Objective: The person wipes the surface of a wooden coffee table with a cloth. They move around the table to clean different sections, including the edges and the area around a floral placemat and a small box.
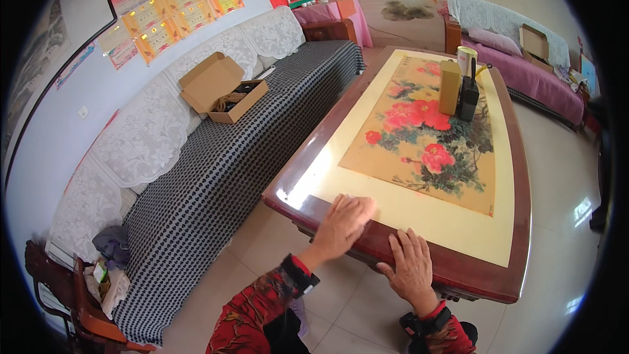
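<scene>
My left hand (345,222) presses a pinkish cloth or sponge (367,207), mostly hidden under its fingers, onto the near edge of a dark red wooden table (452,260). To its right, my right hand (412,266) rests palm down on the table's rim, fingers apart, holding nothing. A print of red peonies (437,157) on a cream border covers the tabletop's middle. Towards the far end stand a gold box (449,87), a black container (468,101) and a pale cylindrical can (466,59).
A long sofa with a checked cover (211,157) runs along the left, bearing an open cardboard box (241,108) with rope-like items. A second sofa with a pink cover (530,78) stands at the back right. A wooden chair (88,305) is at the lower left.
</scene>
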